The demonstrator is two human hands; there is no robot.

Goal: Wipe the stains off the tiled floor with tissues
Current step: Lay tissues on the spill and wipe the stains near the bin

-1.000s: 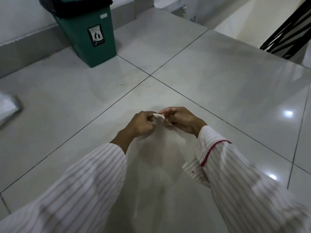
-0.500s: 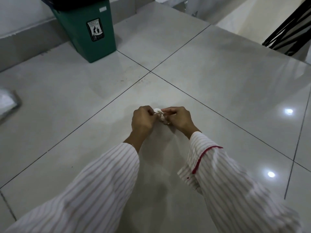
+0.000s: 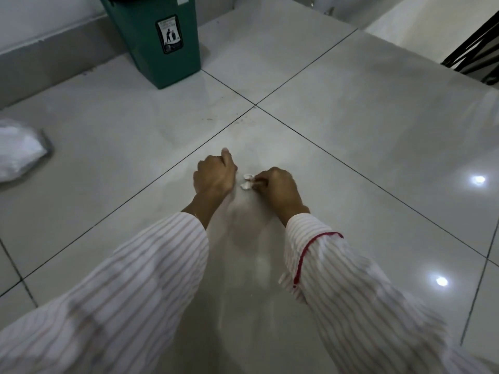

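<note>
A dark green plastic bin [image 3: 159, 39] stands upright at the top of the view, its back close to a grey skirting strip [image 3: 54, 63] that runs along the foot of a pale wall [image 3: 40, 12]. A white label with a black pictogram [image 3: 169, 33] sits on the bin's front face. Well to the left of the bin and nearer the viewer, a crumpled white plastic bag [image 3: 19, 149] lies at the left edge, partly cut off. Far to the right of the bin, black railing bars [image 3: 478, 49] slant across the upper right corner. Nearer than the railing, right of the bin, two bright light reflections [image 3: 479, 180] shine
</note>
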